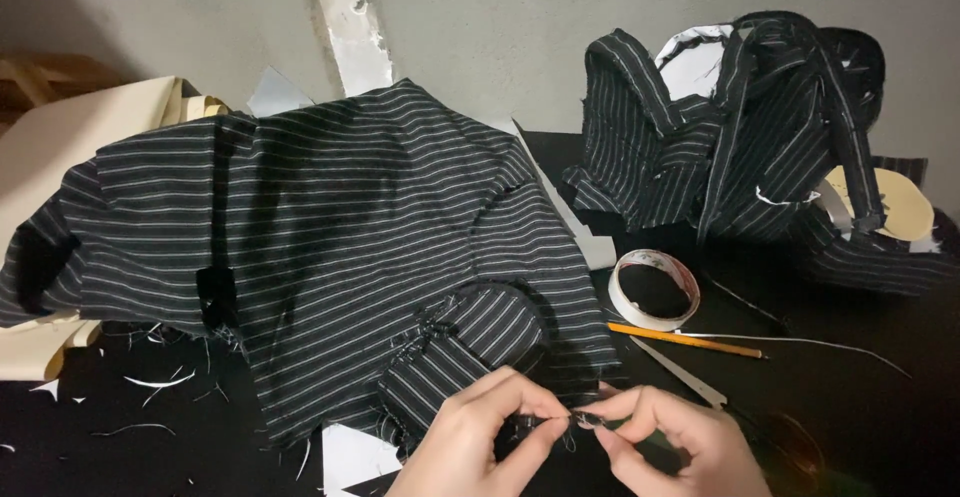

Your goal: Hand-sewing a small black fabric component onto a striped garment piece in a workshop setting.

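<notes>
My left hand (pixel 478 439) and my right hand (pixel 672 447) meet at the bottom centre, fingertips pinched together on a small dark scrap of striped fabric (pixel 570 420). Just above them lies a rounded striped fabric piece (pixel 470 342) with frayed edges, resting on a large black cloth with thin white stripes (pixel 330 227) spread over the dark table (pixel 120 457). What exactly sits between the fingertips is too small to make out.
A roll of white tape (pixel 654 289), an orange pencil (pixel 685 340) and a pale pointed tool (pixel 680 373) lie right of the cloth. A heap of striped fabric pieces (pixel 745 137) stands at the back right. Cream paper patterns (pixel 70 137) sit left. Thread snippets (pixel 160 382) litter the table.
</notes>
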